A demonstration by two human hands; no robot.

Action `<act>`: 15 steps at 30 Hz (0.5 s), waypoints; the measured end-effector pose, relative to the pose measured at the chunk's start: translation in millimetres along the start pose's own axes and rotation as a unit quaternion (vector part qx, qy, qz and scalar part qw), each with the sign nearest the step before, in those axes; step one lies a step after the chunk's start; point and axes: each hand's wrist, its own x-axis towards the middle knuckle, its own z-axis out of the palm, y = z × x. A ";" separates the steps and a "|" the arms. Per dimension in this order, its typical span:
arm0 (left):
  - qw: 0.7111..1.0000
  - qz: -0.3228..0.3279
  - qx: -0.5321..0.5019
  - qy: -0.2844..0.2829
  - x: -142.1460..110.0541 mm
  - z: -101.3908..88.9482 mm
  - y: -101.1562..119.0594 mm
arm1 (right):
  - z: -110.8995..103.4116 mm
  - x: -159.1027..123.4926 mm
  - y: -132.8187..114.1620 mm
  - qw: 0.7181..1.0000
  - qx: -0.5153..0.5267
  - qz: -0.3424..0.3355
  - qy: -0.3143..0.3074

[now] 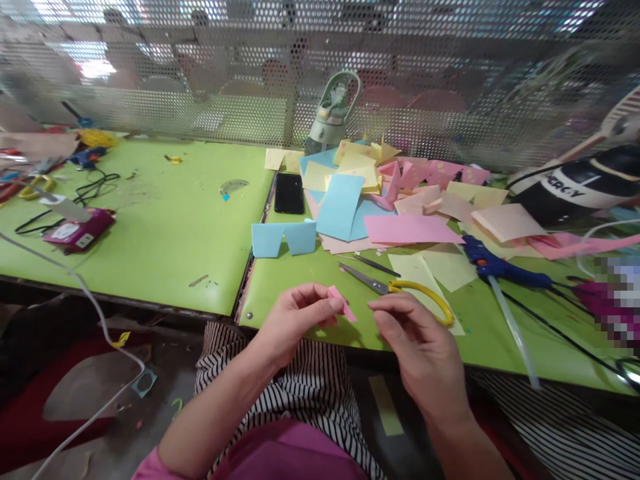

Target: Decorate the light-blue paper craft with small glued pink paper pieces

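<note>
Perforated metal screen; green tabletop

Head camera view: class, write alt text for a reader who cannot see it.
A person's left hand pinches a small pink paper strip over a green table, the right hand close by with fingers curled. Beyond lie yellow-handled scissors, a black phone and a heap of pastel paper, with a blue glue gun to the right.
</note>
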 end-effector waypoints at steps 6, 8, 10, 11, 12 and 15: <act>1.000 0.001 0.001 0.008 -0.4 3.4 -2.6 | 3.1 2.5 -5.9 0.998 -0.044 -0.007 -0.053; 1.000 -0.004 -0.004 0.020 -0.6 3.8 -3.0 | 6.8 2.0 -7.5 0.998 -0.042 -0.005 -0.051; 1.000 -0.005 -0.006 0.021 -0.5 3.3 -2.7 | 8.7 1.5 -8.7 0.998 -0.043 -0.009 -0.051; 1.000 -0.004 -0.008 0.017 -0.3 2.8 -2.3 | 8.6 1.3 -8.8 0.998 -0.046 -0.015 -0.051; 1.000 -0.006 -0.011 0.011 -0.2 2.2 -1.9 | 7.8 1.2 -8.4 0.997 -0.053 -0.028 -0.048; 1.000 -0.016 -0.022 -0.006 0.3 0.6 -1.0 | 1.5 1.4 -4.8 0.985 -0.117 -0.122 -0.028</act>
